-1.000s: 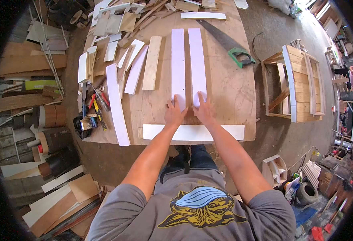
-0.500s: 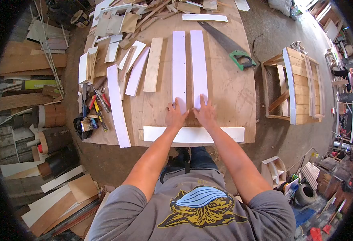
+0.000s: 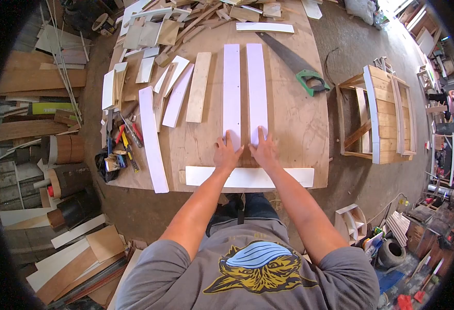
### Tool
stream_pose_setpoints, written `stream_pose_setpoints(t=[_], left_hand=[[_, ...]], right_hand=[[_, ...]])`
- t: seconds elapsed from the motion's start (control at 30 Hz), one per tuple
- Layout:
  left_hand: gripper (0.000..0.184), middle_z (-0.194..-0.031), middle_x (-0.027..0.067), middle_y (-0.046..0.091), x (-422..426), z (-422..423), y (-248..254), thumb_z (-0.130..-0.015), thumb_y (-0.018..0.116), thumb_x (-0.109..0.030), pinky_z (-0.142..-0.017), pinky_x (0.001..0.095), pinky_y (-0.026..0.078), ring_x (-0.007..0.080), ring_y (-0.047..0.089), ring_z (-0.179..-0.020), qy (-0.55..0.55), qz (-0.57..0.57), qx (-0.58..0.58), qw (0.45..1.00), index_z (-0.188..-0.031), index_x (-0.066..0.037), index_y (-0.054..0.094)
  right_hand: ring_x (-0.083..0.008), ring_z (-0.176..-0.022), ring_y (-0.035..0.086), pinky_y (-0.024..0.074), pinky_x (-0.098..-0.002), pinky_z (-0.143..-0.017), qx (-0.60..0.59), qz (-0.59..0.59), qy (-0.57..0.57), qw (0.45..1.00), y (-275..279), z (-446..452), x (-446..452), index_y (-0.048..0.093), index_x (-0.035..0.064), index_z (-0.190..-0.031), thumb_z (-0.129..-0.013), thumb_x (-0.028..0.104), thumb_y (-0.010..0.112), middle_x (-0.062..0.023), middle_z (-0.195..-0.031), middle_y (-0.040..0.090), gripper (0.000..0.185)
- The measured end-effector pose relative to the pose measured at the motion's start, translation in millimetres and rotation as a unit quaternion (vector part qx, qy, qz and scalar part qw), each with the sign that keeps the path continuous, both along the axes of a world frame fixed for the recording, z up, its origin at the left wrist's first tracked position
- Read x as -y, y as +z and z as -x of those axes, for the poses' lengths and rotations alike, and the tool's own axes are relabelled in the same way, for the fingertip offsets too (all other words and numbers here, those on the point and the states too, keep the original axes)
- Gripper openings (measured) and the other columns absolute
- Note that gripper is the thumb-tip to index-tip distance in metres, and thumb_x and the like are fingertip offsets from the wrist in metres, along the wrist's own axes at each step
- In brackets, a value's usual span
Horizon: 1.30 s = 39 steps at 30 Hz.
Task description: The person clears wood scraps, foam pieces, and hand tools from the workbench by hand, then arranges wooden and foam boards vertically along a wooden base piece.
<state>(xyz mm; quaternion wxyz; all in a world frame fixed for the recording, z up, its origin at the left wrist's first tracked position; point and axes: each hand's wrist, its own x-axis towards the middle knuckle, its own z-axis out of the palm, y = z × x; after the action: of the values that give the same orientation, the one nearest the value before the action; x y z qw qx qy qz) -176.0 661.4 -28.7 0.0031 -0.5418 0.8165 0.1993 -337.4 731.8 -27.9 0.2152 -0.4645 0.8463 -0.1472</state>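
Note:
Two pale, lilac-tinted white planks lie lengthwise and parallel on the wooden table, a narrow gap between them. My left hand (image 3: 228,154) grips the near end of the left plank (image 3: 231,82), its index finger stretched along the top face and its thumb at the gap side. In the same way, my right hand (image 3: 264,151) holds the near end of the right plank (image 3: 257,82). Small dark holes dot the left plank. Under my wrists a shorter white board (image 3: 247,177) lies crosswise at the table's near edge.
A green-handled handsaw (image 3: 294,59) rests at the right of the tabletop (image 3: 299,134). Several loose boards and a long white plank (image 3: 153,139) lie to the left, near pliers and other hand tools (image 3: 129,144). Offcuts (image 3: 170,31) heap up at the back. A wooden frame (image 3: 387,113) stands on the floor, right.
The whole view has shifted slightly, so the table sits a little lower in it. Both hands keep their places at the ends of the two planks.

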Motion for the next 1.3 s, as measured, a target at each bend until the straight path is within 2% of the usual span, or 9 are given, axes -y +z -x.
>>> stream_pose_setpoints(t=[0.13, 0.43, 0.5, 0.6, 0.7, 0.9, 1.0, 1.13, 1.3], left_hand=[[0.099, -0.138, 0.0236, 0.045, 0.2, -1.5, -1.2, -0.09, 0.076, -0.053, -0.091, 0.0505, 0.057, 0.047, 0.055, -0.116, 0.003, -0.008, -0.007, 1.0, -0.164, -0.006, 0.03], [0.095, -0.144, 0.0252, 0.045, 1.6, -24.8, -0.8, -0.092, 0.071, -0.06, -0.099, 0.0533, 0.054, 0.0465, 0.055, -0.124, -0.028, -0.025, -0.053, 0.998, -0.162, -0.01, 0.034], [0.091, -0.143, 0.0255, 0.046, 3.4, -39.4, 0.9, -0.093, 0.07, -0.061, -0.099, 0.0539, 0.053, 0.0458, 0.055, -0.124, -0.043, -0.021, -0.089, 0.995, -0.161, -0.01, 0.037], [0.081, -0.138, 0.0251, 0.051, 5.4, -59.0, 14.1, -0.094, 0.07, -0.058, -0.097, 0.0537, 0.054, 0.0447, 0.056, -0.123, -0.012, 0.002, -0.102, 0.995, -0.153, -0.008, 0.047], [0.07, -0.133, 0.0244, 0.055, 19.2, -81.5, 11.1, -0.093, 0.073, -0.052, -0.097, 0.0531, 0.053, 0.0447, 0.056, -0.123, 0.023, 0.108, -0.109, 0.988, -0.143, -0.006, 0.056], [0.065, -0.14, 0.0231, 0.054, 85.8, -121.8, 8.3, -0.091, 0.078, -0.04, -0.108, 0.0545, 0.045, 0.0431, 0.052, -0.13, 0.164, 0.147, -0.085, 0.972, -0.142, -0.006, 0.057], [0.068, -0.146, 0.0226, 0.051, 134.1, -140.0, 13.1, -0.091, 0.077, -0.04, -0.11, 0.0553, 0.043, 0.0417, 0.049, -0.136, 0.135, 0.205, -0.029, 0.969, -0.145, -0.006, 0.053], [0.077, -0.149, 0.0223, 0.048, 180.4, -147.7, 21.3, -0.091, 0.078, -0.039, -0.11, 0.0522, 0.043, 0.0403, 0.048, -0.138, 0.151, 0.087, 0.024, 0.984, -0.152, -0.006, 0.044], [0.088, -0.139, 0.0234, 0.056, 203.4, -156.4, 23.5, -0.086, 0.078, -0.055, -0.107, 0.05, 0.046, 0.0413, 0.053, -0.13, 0.112, -0.039, 0.027, 0.993, -0.151, -0.006, 0.045]], right_hand=[[-0.0464, -0.11, 0.067, 0.0577, -0.0541, -0.088, -0.01, 0.008, 0.003, 1.0, 3.2, -0.2, -1.1, 0.038, 0.0124, -0.162, -0.088, 0.039, 0.078, -0.0278, -0.138, 0.052, 0.088], [-0.0473, -0.12, 0.061, 0.0549, -0.0554, -0.095, 0.047, -0.014, 0.012, 0.999, 29.3, 6.3, -6.9, 0.038, 0.0175, -0.162, -0.087, 0.045, 0.08, -0.0268, -0.143, 0.049, 0.09], [-0.0449, -0.121, 0.061, 0.0548, -0.0552, -0.095, 0.015, -0.034, 0.015, 0.999, 37.0, 7.8, -4.5, 0.041, 0.0176, -0.161, -0.089, 0.046, 0.078, -0.0251, -0.144, 0.051, 0.086], [-0.042, -0.123, 0.059, 0.0533, -0.0538, -0.098, -0.039, -0.012, 0.035, 0.999, 37.5, 11.4, 7.8, 0.048, 0.0156, -0.155, -0.09, 0.047, 0.077, -0.0226, -0.139, 0.055, 0.078], [-0.0419, -0.126, 0.055, 0.0498, -0.0531, -0.102, -0.054, 0.051, 0.068, 0.995, 38.2, 7.7, 31.7, 0.056, 0.0116, -0.147, -0.089, 0.045, 0.078, -0.0229, -0.138, 0.054, 0.071], [-0.0411, -0.128, 0.052, 0.0436, -0.0525, -0.107, -0.046, 0.091, 0.143, 0.984, 56.8, -28.1, 88.7, 0.059, 0.0091, -0.142, -0.089, 0.039, 0.078, -0.0217, -0.133, 0.056, 0.064], [-0.0414, -0.128, 0.053, 0.0436, -0.0523, -0.107, -0.058, 0.107, 0.163, 0.979, 45.2, -51.7, 107.6, 0.059, 0.0083, -0.141, -0.089, 0.037, 0.078, -0.0227, -0.133, 0.056, 0.062], [-0.0418, -0.128, 0.053, 0.0435, -0.0514, -0.108, -0.041, 0.069, 0.169, 0.982, 58.5, -76.8, 124.5, 0.06, 0.0064, -0.138, -0.09, 0.033, 0.077, -0.024, -0.136, 0.056, 0.057], [-0.0399, -0.127, 0.056, 0.0471, -0.0513, -0.106, -0.011, 0.052, 0.191, 0.98, 48.1, -111.1, 147.9, 0.059, 0.0065, -0.14, -0.092, 0.031, 0.075, -0.0222, -0.134, 0.058, 0.056]])
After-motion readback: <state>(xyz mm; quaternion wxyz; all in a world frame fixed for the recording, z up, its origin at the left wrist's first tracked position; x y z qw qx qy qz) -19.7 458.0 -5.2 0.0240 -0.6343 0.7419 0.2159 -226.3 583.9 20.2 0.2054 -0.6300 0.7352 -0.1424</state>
